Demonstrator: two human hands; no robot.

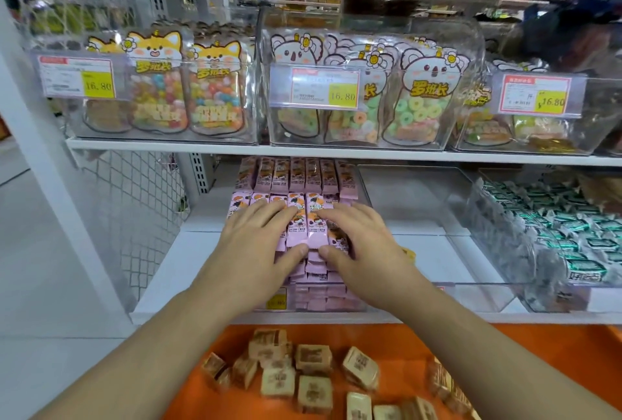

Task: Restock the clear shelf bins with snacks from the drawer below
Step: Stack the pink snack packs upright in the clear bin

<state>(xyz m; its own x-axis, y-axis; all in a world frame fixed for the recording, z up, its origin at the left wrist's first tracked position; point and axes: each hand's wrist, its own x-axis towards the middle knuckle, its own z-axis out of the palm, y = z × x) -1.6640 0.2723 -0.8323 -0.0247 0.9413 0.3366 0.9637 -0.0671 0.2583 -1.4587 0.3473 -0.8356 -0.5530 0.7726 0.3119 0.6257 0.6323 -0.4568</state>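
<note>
A clear shelf bin (323, 306) on the lower shelf is stacked with pink snack packets (307, 180) in rows. My left hand (255, 244) and my right hand (356, 241) both lie on the front row of packets, fingers spread on top and thumbs pressed against the packets' near ends. Between the two hands a pair of pink packets (308, 228) shows. Below, the orange drawer (505, 355) holds several loose beige-wrapped square snacks (314, 357).
An empty clear bin (417, 204) stands right of the pink packets, then a bin of green-and-white candies (568, 234). The upper shelf carries clear bins of gummy pouches (420, 100) with price tags (324, 87). A white mesh side panel (131, 211) closes the left.
</note>
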